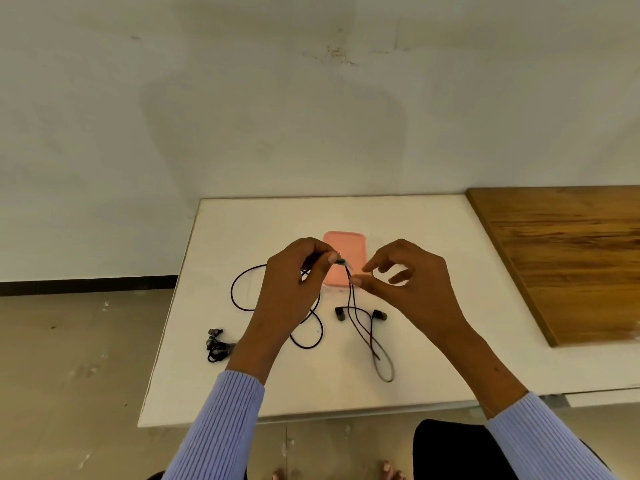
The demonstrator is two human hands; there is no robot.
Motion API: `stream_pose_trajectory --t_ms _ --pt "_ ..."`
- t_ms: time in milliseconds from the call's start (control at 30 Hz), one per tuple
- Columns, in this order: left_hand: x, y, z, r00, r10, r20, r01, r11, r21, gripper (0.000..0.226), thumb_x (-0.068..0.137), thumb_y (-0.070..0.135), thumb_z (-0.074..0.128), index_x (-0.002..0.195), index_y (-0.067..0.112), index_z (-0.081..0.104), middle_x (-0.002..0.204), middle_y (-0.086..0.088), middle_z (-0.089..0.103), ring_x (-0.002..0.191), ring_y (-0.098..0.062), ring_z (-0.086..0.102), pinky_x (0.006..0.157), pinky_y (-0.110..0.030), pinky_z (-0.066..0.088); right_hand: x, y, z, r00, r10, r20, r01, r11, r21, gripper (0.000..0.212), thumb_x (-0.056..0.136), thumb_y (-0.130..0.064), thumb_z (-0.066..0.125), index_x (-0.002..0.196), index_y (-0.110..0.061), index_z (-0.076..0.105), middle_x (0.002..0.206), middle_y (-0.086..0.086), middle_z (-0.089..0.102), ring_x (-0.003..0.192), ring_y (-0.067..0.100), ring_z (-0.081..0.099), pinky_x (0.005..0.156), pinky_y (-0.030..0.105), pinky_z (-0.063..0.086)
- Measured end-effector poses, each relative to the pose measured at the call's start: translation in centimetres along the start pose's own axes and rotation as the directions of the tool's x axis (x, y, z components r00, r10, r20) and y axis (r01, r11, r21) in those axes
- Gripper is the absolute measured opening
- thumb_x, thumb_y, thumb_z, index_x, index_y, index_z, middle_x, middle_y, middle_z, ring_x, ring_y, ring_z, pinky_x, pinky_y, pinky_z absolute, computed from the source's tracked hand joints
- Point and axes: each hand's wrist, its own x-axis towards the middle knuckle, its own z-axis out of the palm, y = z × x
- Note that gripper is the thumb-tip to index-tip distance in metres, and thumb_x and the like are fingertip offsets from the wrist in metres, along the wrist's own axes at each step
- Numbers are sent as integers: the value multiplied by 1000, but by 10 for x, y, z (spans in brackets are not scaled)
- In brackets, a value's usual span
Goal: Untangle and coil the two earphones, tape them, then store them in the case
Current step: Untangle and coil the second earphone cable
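My left hand (298, 289) is raised above the white table (433, 244) and pinches the black earphone cable (353, 306) near a small inline piece. From there the cable hangs down to two earbuds (360, 315) and a long loop lying on the table, and a second loop trails out to the left. My right hand (408, 282) is just to the right, thumb and forefinger pinching the hanging strands. A second earphone (218, 344) lies bundled near the table's left edge. The pink case (353, 244) lies flat behind my hands, partly hidden.
A wooden board (568, 258) covers the table's right side. The table's left and front edges drop to a tiled floor (79, 358). A pale wall stands right behind the table.
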Motion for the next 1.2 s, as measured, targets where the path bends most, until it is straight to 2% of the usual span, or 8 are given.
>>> stream_pose_trajectory --t_ms 100,400,633,800,900,1000,1067,1200 --pt "0 -1 0 1000 1 -2 -1 1000 13 15 92 21 57 94 12 68 90 3 70 87 -7 63 80 -16 48 -1 -4 8 999 -42 0 42 998 -44 24 66 -41 80 79 -23 71 82 -12 66 73 7 62 60 32 54" --pt "1 -2 1 1000 -8 0 8 1000 20 18 91 24 57 94 11 69 89 1 71 87 -9 64 79 -18 49 -5 -8 24 996 -52 -68 46 995 -90 18 71 -32 79 76 -19 68 77 -13 62 68 7 62 60 36 54" --pt "0 0 -1 997 -74 17 74 997 -23 14 93 18 54 89 18 67 76 12 64 71 0 55 63 -9 39 -2 -5 19 997 50 56 -53 996 66 7 79 -16 72 81 -12 67 76 -17 63 78 -3 61 59 12 49" --pt "-1 2 1 985 -134 112 147 982 -118 26 95 2 40 92 8 65 83 10 65 72 6 55 68 -6 40 0 -6 16 987 119 107 -140 968 210 15 73 -10 77 84 -9 67 74 -4 69 68 4 67 60 11 51" --pt "-2 4 2 975 -165 151 190 967 -169 32 97 5 35 83 11 63 84 3 66 77 4 57 74 -13 41 -1 -8 15 983 139 122 -166 955 246 20 68 -6 81 84 -6 69 73 3 72 66 8 69 61 13 52" --pt "-3 5 3 961 -200 193 231 961 -153 29 98 23 43 81 11 63 77 -5 63 66 0 50 67 -15 38 -1 -9 12 976 186 114 -213 930 300 20 64 -2 82 79 -2 70 70 7 73 63 12 71 61 19 55" --pt "-3 2 1 957 -190 217 214 972 -92 23 93 29 53 85 10 64 67 4 57 56 1 46 57 -8 34 1 -9 10 973 204 111 -230 920 316 18 63 -2 82 77 -3 71 69 8 73 63 15 71 60 24 57" --pt "-1 -6 0 968 -152 201 153 988 11 13 89 25 60 89 13 64 83 4 63 74 -3 56 64 -5 39 2 -8 9 969 203 139 -239 915 325 16 66 -3 80 79 -5 71 69 3 72 64 12 71 58 17 54"
